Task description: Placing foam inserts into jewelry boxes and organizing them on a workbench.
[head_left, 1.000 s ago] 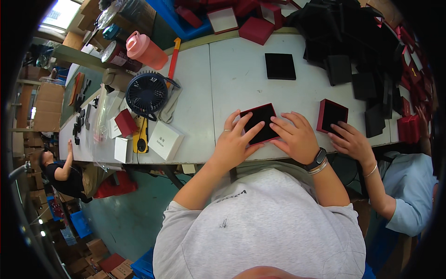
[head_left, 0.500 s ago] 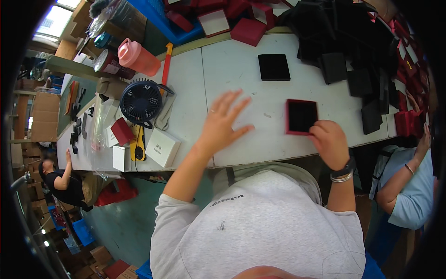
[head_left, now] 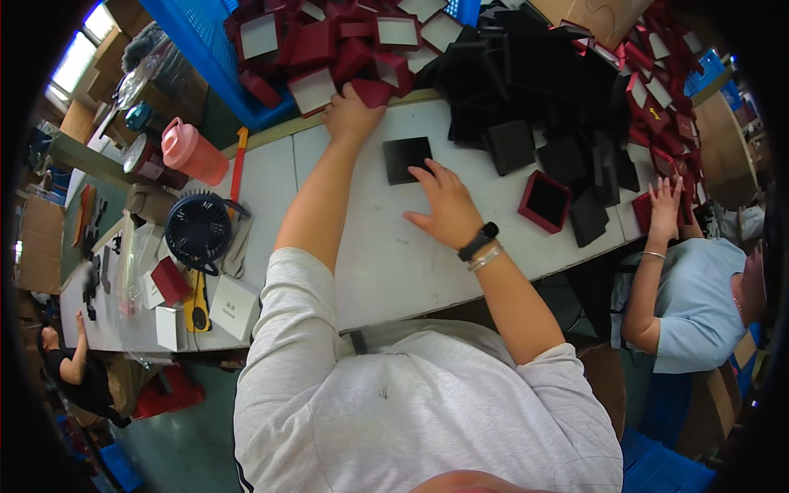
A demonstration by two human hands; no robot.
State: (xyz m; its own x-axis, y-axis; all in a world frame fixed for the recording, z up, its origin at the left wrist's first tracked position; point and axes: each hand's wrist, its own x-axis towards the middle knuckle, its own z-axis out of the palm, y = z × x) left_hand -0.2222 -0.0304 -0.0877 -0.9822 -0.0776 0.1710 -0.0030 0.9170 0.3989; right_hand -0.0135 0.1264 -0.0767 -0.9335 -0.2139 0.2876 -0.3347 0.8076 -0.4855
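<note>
At the far edge of the table, my left hand (head_left: 352,115) has its fingers closed on a red box part (head_left: 371,93) at the front of a heap. My right hand (head_left: 450,204) is open, thumb apart, its fingertips at the near right corner of a flat black square pad (head_left: 405,158). Whether those fingertips press on the pad or hover just over it cannot be made out. To the right, a red box with a black lining (head_left: 546,202) lies open side up, with no hand on it.
Red box parts (head_left: 312,45) overflow a blue crate (head_left: 193,49). Black pads (head_left: 509,74) are piled at the far right. Leftward stand a dark blue fan (head_left: 199,230), a pink bottle (head_left: 193,152) and a white box (head_left: 234,308). A co-worker (head_left: 690,287) sits at right.
My right hand has let go of the lined red box, now farther right, and moved to the black pad. My left hand has reached forward to the red heap. The whole view has shifted.
</note>
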